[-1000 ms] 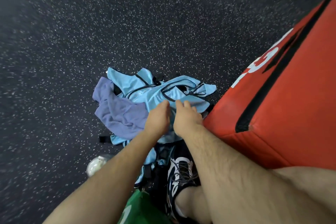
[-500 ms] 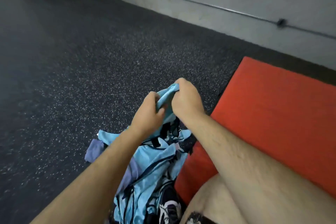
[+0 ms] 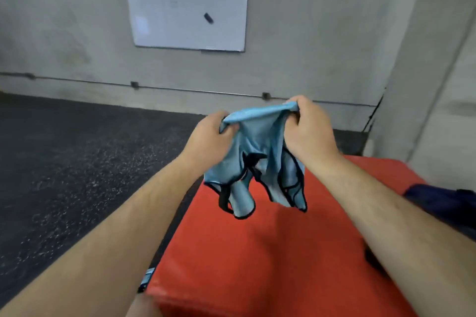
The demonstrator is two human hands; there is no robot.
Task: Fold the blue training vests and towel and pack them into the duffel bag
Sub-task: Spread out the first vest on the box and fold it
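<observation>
1. Our left hand [image 3: 211, 134] and right hand [image 3: 306, 131] each grip the top edge of the light blue, black-trimmed fabric training vest [image 3: 260, 152], fingers curled round it.
2. That edge runs side to side between them; the vest hangs down above the red padded block [image 3: 257, 252].
3. Both hands sit equally near.

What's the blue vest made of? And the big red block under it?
The blue vest looks like thin, light sports fabric, maybe polyester: it droops and bunches, with black trim on its edges. The red block seems vinyl-covered padding: smooth, slightly shiny skin, rounded edges.
</observation>
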